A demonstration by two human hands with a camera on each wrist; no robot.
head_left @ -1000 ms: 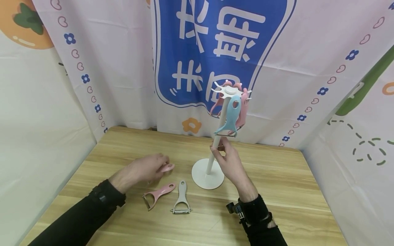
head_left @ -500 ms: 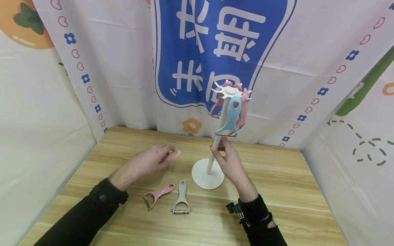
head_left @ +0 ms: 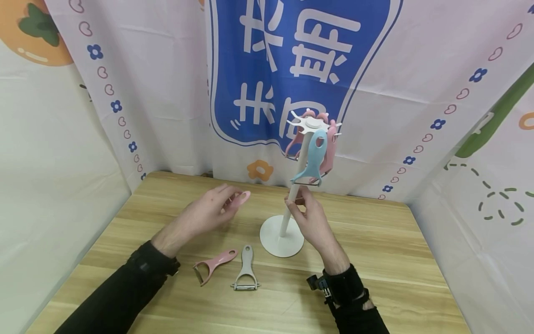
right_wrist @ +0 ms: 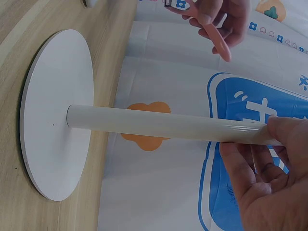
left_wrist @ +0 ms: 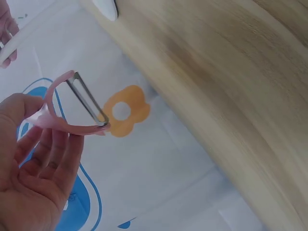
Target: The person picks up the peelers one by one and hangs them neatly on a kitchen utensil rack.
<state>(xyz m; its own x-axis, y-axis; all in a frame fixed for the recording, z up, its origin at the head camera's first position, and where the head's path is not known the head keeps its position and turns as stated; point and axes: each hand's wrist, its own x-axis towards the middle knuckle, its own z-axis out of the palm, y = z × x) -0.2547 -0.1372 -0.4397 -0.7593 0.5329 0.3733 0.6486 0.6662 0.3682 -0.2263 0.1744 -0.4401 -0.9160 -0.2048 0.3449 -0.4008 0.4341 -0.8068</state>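
Note:
My left hand (head_left: 208,208) pinches a pink peeler (left_wrist: 57,118) between thumb and fingers, raised above the table left of a white stand. In the left wrist view its metal blade points away from the palm. With thumb and fingertips, my right hand (head_left: 310,218) grips the pole (right_wrist: 168,124) of the stand, below the hanging peelers. A light blue peeler (head_left: 314,155) hangs at the front of the stand's hooked top (head_left: 310,122). Several pink peelers (head_left: 331,147) hang behind it, partly hidden. Another pink peeler (head_left: 217,260) and a grey peeler (head_left: 246,266) lie on the table.
The stand's round white base (head_left: 273,246) rests on the wooden table (head_left: 354,297). A printed cloth (head_left: 175,93) hangs behind the table's back edge, with more cloth at both sides.
My left hand has lifted the pink peeler off the table and carried it up and to the right, toward the stand. The right hand has stayed on the pole.

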